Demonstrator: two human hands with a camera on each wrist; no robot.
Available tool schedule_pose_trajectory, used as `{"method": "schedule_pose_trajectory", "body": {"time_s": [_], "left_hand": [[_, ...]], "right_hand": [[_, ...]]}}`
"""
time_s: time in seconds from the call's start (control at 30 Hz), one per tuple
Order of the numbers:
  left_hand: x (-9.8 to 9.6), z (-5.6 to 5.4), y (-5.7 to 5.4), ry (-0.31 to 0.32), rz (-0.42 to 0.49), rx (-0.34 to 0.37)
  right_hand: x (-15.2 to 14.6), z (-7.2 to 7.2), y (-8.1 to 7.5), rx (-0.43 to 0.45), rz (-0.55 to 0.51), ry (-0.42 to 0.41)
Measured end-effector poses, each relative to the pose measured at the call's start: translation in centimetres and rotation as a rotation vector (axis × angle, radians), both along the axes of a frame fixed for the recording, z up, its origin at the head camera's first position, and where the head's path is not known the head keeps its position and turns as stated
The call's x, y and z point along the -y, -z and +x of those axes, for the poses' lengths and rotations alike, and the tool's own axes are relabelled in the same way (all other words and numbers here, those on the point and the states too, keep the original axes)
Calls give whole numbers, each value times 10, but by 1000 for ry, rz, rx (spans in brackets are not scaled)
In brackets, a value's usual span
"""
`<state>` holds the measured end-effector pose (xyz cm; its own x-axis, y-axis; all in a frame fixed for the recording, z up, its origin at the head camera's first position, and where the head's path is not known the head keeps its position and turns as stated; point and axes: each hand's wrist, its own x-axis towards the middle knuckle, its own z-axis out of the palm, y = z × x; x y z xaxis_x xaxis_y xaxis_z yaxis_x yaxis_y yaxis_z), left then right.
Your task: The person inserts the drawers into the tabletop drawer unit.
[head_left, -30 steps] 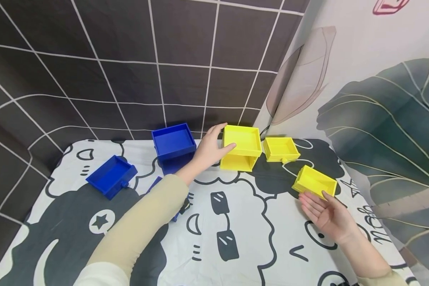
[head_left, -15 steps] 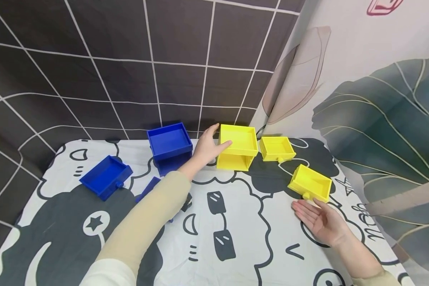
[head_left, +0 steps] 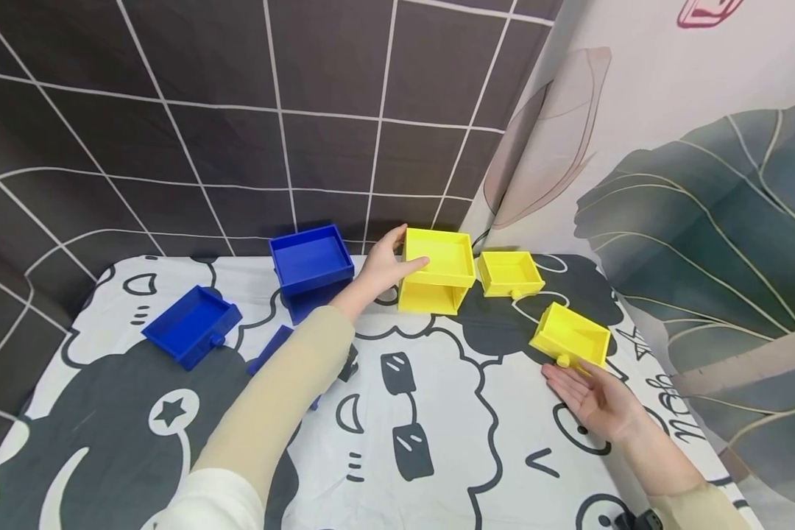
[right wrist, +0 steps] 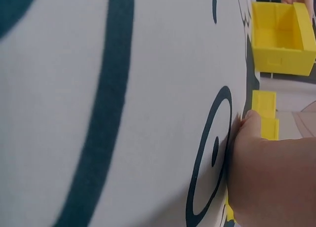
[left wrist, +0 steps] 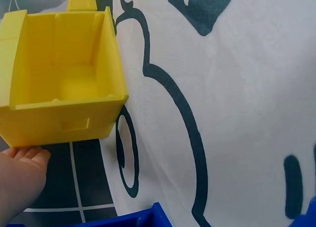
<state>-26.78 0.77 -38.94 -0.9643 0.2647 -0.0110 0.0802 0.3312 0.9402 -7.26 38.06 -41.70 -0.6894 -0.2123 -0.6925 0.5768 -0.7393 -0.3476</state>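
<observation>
My left hand (head_left: 380, 266) is at the left side of a yellow toy cabinet (head_left: 440, 254), a box with a shallow tray top and an open front. Its thumb reaches across the tray's edge, and the fingers lie extended along the side. In the left wrist view the fingertips (left wrist: 37, 155) are right at the cabinet wall (left wrist: 64, 121). My right hand (head_left: 596, 401) is palm up with fingers extended, its fingertips at the knobbed front of a tilted yellow drawer (head_left: 573, 335). Another yellow drawer (head_left: 511, 272) lies between that one and the cabinet.
A blue cabinet (head_left: 311, 259) stands left of the yellow one. One blue drawer (head_left: 192, 324) lies at the left; a second blue piece (head_left: 271, 350) is mostly hidden under my left forearm. Behind the patterned cloth (head_left: 437, 412) rises a dark gridded backdrop (head_left: 331, 154).
The head view has shifted slightly, so everything sits a little further left. My right fingertips drew back from the tilted drawer, then came up to its knob again. My left hand stays at the cabinet.
</observation>
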Motion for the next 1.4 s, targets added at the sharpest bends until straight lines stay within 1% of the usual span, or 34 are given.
{"method": "schedule_pose_trajectory", "body": {"time_s": [0.13, 0.27, 0.47, 0.6, 0.8, 0.93, 1.1, 1.17, 1.4], "left_hand": [[0, -2, 1, 3, 26, 7], [1, -2, 1, 1, 30, 1], [3, -2, 4, -12, 17, -13], [5, -1, 5, -32, -3, -30], [8, -1, 6, -47, -14, -56], [10, 0, 5, -44, 2, -46], [9, 2, 4, -51, 33, -31], [8, 3, 4, -52, 48, -25], [6, 2, 5, -57, 72, -22]], "right_hand": [[1, -4, 0, 45, 15, 36], [3, -7, 0, 83, 28, 78], [9, -8, 0, 123, 13, 151], [13, -9, 0, 154, 14, 200], [16, -11, -4, 163, 33, 230], [18, -11, -6, 158, 51, 230], [24, -9, -9, 149, 70, 209], [27, -8, -11, 135, 83, 189], [41, -6, -15, 30, 123, 75]]}}
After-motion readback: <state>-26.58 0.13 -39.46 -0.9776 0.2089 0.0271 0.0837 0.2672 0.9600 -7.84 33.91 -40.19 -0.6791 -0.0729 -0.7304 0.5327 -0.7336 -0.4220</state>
